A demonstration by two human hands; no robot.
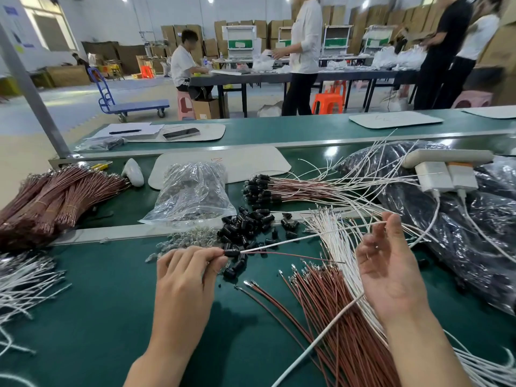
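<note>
In the head view, a small black cylindrical plastic cap [231, 253] is pinched between the thumb and fingertips of the left hand [190, 269]. It is held just above the green bench mat [111, 303], presumably so that the two leads running out of it can be checked. A white insulated wire [307, 237] and a thin red-brown wire [293, 255] are seen emerging from the cap's right end. The white one is stretched up to the right hand [391, 266], which is held apart from the left, palm turned inward, fingers loosely unfurled, nothing clasped. The wire's far end is merely touched by the uppermost fingertip, probably to keep it straight. The red-brown wire is unsupported, its tip drooping over a fanned bundle of red-brown terminal-tipped wires [335, 317] laid within reach under the right wrist. A loose heap of black caps [245, 222] is placed just beyond the left hand for the same reason, and finished capped leads [259, 188] are stacked farther back, out of the working space
</note>
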